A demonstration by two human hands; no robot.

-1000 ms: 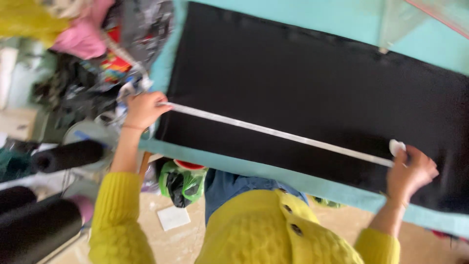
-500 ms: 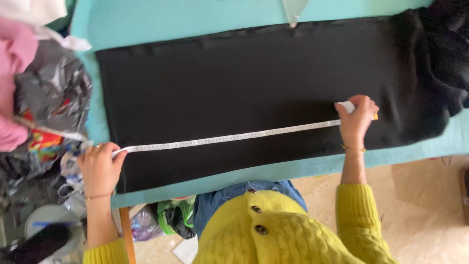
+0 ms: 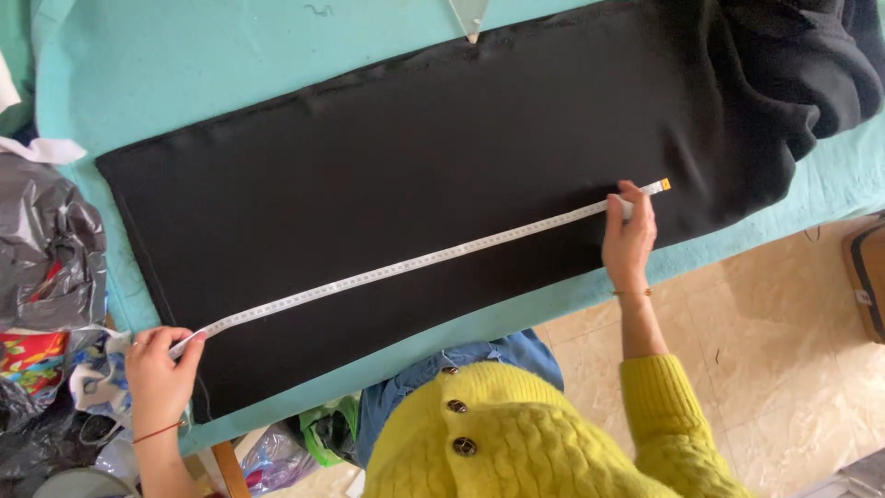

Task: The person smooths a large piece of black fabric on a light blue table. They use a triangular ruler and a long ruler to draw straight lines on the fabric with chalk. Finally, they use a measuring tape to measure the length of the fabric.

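In the head view, the left hand (image 3: 159, 373) sits at about 8 o'clock in the frame, forearm rising from the bottom edge, fingers curled with thumb and forefinger pinched on the near end of a white measuring tape (image 3: 415, 263) right at the left edge of the black fabric (image 3: 415, 157). The right hand (image 3: 630, 242) lies toward 3 o'clock, its arm in a yellow knitted sleeve (image 3: 668, 406) stretched up from 5 o'clock, wrist straight, fingers pressed down on the tape's far end, with a short orange-tipped stub of tape poking out past the fingertips. The two hands are well apart, each clamped on one end of the tape, which runs taut and straight across the lower part of the fabric, rising from 8 o'clock toward 2 o'clock. The fabric lies flat on the turquoise-covered counter (image 3: 184, 65), bunched in folds at 1 o'clock. A crumpled grey plastic bag (image 3: 46, 244) lies at 9 o'clock, just beside the fabric's left edge. Beige floor tiles (image 3: 784, 350) show at 4 o'clock.
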